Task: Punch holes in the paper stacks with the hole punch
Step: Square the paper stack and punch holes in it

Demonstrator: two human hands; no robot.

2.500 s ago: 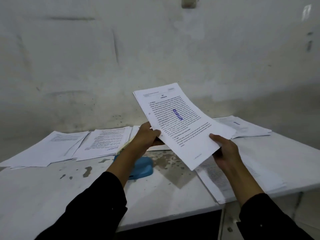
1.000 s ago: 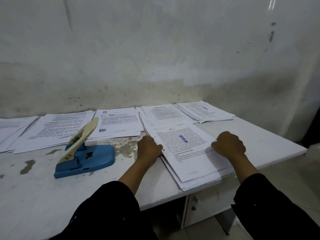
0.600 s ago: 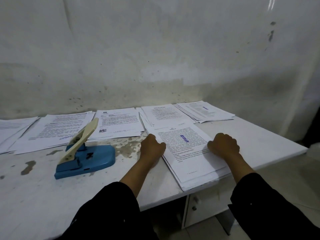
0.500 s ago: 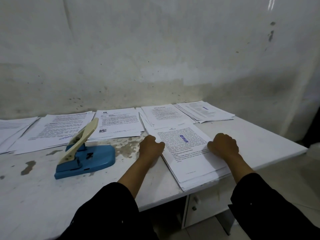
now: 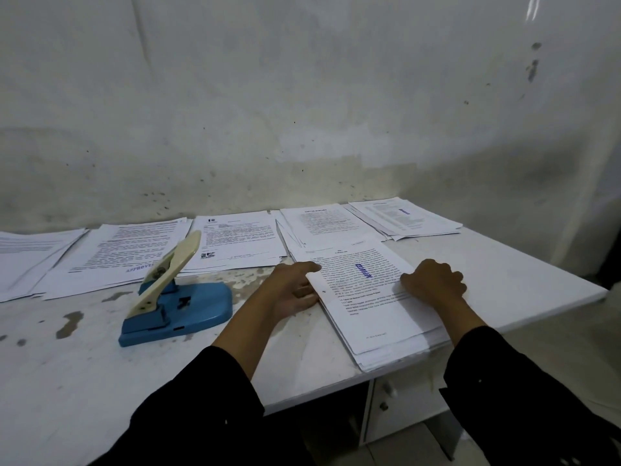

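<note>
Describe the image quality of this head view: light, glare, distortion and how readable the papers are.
Head view: dim, flat light with a brighter streak of glare at the top right of the wall; wide-angle bending shows in the table edge; the hole punch is sharp, but text on the paper stack between the left hand and right hand is too small to read.

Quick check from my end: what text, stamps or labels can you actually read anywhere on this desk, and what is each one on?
"APPROVE…", blue stamp, cut off by the punch handle: on the second stack from the left.
Blue stamp, seemingly the same word, turned sideways: on the near stack under both hands.
Blue stamp on the far right stack: too small to read.
All printed body text and headings: too small or blurred.
Punch: no label readable.
</note>
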